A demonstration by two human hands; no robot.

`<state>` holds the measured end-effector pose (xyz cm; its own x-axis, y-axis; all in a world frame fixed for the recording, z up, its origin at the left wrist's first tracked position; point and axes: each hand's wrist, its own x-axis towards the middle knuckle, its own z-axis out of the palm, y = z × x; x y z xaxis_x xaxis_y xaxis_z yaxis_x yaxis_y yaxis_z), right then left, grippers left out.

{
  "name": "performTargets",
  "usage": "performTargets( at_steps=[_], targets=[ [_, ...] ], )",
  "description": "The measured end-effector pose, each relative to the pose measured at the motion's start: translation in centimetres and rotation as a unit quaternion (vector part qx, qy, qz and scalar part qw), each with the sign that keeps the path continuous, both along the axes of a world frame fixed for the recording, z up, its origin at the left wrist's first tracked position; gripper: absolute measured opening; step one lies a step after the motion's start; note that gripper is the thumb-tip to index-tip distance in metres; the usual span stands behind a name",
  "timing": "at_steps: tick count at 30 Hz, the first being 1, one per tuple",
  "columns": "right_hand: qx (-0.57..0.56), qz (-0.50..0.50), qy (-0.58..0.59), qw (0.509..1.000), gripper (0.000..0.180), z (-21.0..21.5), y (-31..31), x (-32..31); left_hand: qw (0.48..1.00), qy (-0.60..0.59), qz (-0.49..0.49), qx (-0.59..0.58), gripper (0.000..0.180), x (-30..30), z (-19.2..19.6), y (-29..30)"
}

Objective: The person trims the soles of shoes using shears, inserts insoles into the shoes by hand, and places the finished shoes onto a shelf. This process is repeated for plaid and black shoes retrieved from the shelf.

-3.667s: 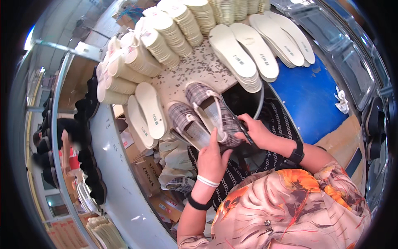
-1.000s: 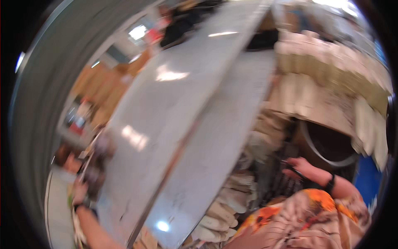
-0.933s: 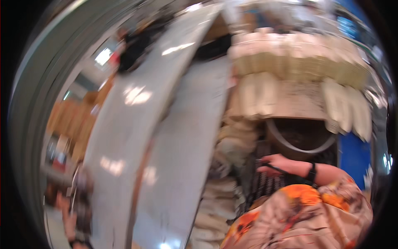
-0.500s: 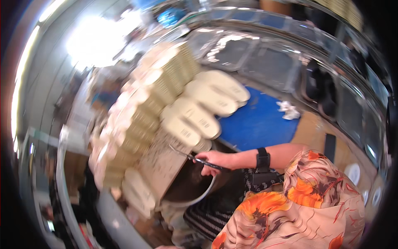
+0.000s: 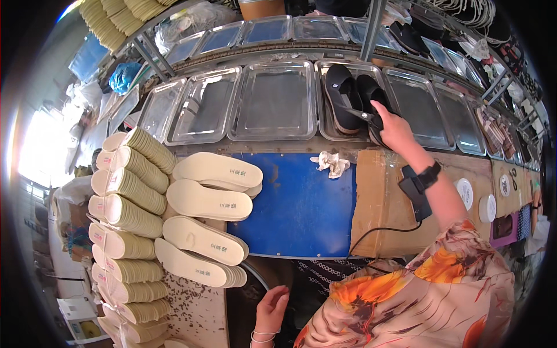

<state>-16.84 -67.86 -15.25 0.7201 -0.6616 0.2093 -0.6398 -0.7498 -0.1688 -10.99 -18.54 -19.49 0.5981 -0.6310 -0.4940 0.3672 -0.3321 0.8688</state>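
Note:
My right hand (image 5: 395,129) is stretched out to the far trays, closed round the dark handles of a pair of scissors (image 5: 358,114). Their blades point left, across a pair of black shoes (image 5: 342,95) in a metal tray (image 5: 322,129). Fingers partly cover the right shoe. Down at the near edge, my left hand (image 5: 271,308) hangs with loosely bent fingers and nothing visible in it, just below a grey curved rim (image 5: 255,272). Closest to that hand on the table are cream insoles (image 5: 200,265) in small overlapping piles.
Long bundles of cream insoles (image 5: 136,211) line the left side. A blue board (image 5: 296,203) with crumpled white paper (image 5: 332,164) lies centrally, beside brown cardboard (image 5: 377,197). More metal trays (image 5: 272,101) stand in a row under a metal shelf post (image 5: 372,29). A black cable (image 5: 371,231) crosses the cardboard.
The view has swung round. My right hand, with the scissors, has gone from beside the insoles to the black shoes in the far tray. My left hand has come further into view.

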Motion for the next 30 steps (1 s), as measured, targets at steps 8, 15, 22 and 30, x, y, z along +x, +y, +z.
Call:
performTargets(
  at_steps=[8, 15, 22, 30],
  targets=[
    [-0.013, 0.128, 0.084, 0.988, 0.062, -1.9, -0.9, 9.5, 0.989, -0.063, 0.124, 0.049, 0.024, -4.0, -0.8, 4.5],
    [-0.040, 0.096, -0.217, 0.971, 0.058, 0.9, -5.1, 10.0, 0.977, -0.159, 0.139, 0.039, 0.026, -7.1, -1.9, 7.5],
    [0.161, 0.369, -0.368, 0.838, 0.063, 8.6, 20.4, 8.3, 0.966, -0.184, 0.183, -0.005, 0.032, -7.1, 1.3, 7.6],
    [0.165, 0.794, -0.107, 0.575, 0.057, 1.8, 44.3, 1.9, 0.738, -0.178, 0.649, -0.047, 0.063, -7.5, 1.8, 10.1]
  ],
)
